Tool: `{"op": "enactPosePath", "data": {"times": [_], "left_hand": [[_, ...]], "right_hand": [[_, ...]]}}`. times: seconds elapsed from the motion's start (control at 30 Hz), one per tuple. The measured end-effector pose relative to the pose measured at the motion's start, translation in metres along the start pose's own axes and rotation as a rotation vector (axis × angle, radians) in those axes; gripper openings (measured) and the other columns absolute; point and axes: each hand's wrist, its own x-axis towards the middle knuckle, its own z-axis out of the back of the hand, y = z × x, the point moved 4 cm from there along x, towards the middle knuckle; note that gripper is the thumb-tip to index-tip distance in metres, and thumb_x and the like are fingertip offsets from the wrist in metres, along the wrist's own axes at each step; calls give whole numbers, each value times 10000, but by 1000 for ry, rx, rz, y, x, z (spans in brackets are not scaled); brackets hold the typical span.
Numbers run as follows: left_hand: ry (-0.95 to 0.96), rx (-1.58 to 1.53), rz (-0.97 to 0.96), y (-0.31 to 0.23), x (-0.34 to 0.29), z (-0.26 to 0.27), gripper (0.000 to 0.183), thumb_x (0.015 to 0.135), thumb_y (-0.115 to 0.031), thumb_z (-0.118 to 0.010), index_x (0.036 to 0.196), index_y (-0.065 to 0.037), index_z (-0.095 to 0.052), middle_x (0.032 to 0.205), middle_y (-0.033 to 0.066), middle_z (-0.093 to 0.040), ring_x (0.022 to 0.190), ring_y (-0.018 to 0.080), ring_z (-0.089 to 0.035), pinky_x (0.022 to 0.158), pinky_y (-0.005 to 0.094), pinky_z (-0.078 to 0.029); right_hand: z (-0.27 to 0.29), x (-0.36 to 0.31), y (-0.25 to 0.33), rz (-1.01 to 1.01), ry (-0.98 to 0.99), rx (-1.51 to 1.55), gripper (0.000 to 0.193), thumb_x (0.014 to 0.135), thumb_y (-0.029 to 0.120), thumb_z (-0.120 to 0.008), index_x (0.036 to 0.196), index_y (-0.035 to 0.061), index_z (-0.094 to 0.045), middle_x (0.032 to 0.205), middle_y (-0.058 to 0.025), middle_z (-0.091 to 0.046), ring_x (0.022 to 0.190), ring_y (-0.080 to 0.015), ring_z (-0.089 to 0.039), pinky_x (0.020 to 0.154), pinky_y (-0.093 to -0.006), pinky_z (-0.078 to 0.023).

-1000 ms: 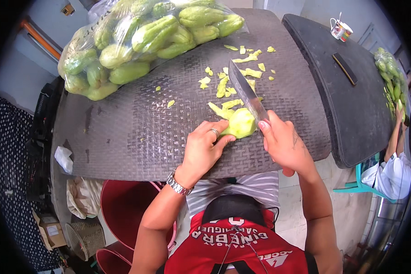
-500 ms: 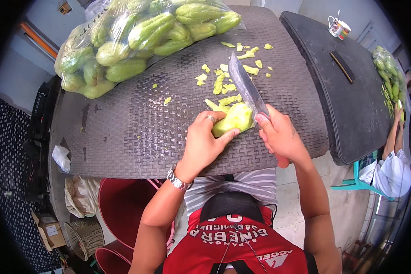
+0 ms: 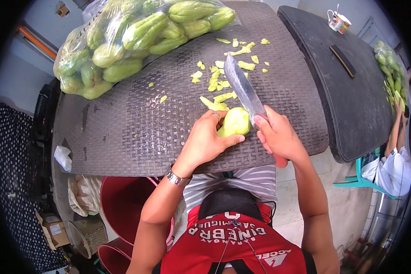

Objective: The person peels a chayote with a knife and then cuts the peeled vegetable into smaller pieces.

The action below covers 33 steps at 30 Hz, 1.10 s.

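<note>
A partly peeled, pale green chayote [image 3: 237, 122] rests on the dark woven-pattern table [image 3: 169, 132] near its front edge. My left hand [image 3: 206, 137] is closed round its left side, thumb along the near side. In my right hand [image 3: 278, 132] is a large knife [image 3: 242, 84], gripped by its reddish handle. The broad blade points away and slightly left, its lower part close against the right of the chayote. Cut peelings [image 3: 213, 81] lie scattered beyond it. At the far left of the table sits a clear plastic bag of whole chayotes [image 3: 144, 32].
On the right, a second black table [image 3: 351, 105] carries a cup [image 3: 338, 22], a dark long object [image 3: 342, 60] and another bag of chayotes [image 3: 388, 66]. A co-worker's arms [image 3: 395, 128] reach in there. Red bins [image 3: 123, 205] and a perforated basket [image 3: 87, 237] stand below at left.
My left hand has turned the chayote a little, so it stands more upright. The knife stays close beside it. The view has shifted slightly.
</note>
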Motion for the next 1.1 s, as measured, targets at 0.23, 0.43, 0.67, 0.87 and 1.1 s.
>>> {"op": "enactPosePath", "data": {"times": [0.23,0.43,0.67,0.87,1.1], "left_hand": [[-101,30,-128,-1,-14,-7,568,715,-208,-886,1182,21,-657,1119,192,-648,1060,358,-651,928,417,-525],[-54,-308,-92,5,-15,-15,599,712,4,-878,1246,21,-609,1147,108,-698,1062,175,-671,954,325,-532],[80,-941,57,14,-18,-18,639,728,104,-846,1307,10,-593,1255,84,-676,1124,171,-662,980,326,-551],[82,-1119,72,13,-21,-16,596,713,109,-851,1259,18,-629,1184,95,-704,1059,178,-690,943,336,-581],[3,-979,151,-5,-31,0,552,685,46,-906,1177,27,-654,1092,91,-731,976,148,-701,902,310,-580]], "right_hand": [[15,-20,-1,31,80,-181,250,1067,230,-516,951,8,-512,619,-78,-588,539,-161,-565,534,-361,-459],[8,-38,-10,114,-1,-5,232,1065,217,-524,987,-1,-505,619,-87,-588,527,-180,-568,534,-354,-461],[-1,-55,7,181,-38,-66,204,1053,182,-547,1033,-19,-512,641,-152,-611,564,-282,-647,549,-390,-485],[-12,-65,19,366,-136,-156,188,1033,132,-565,1039,-37,-484,680,-266,-597,699,-482,-651,558,-483,-491],[-19,-73,24,383,-158,-166,178,1012,112,-582,1015,-26,-469,652,-253,-589,651,-472,-650,533,-480,-477]]}}
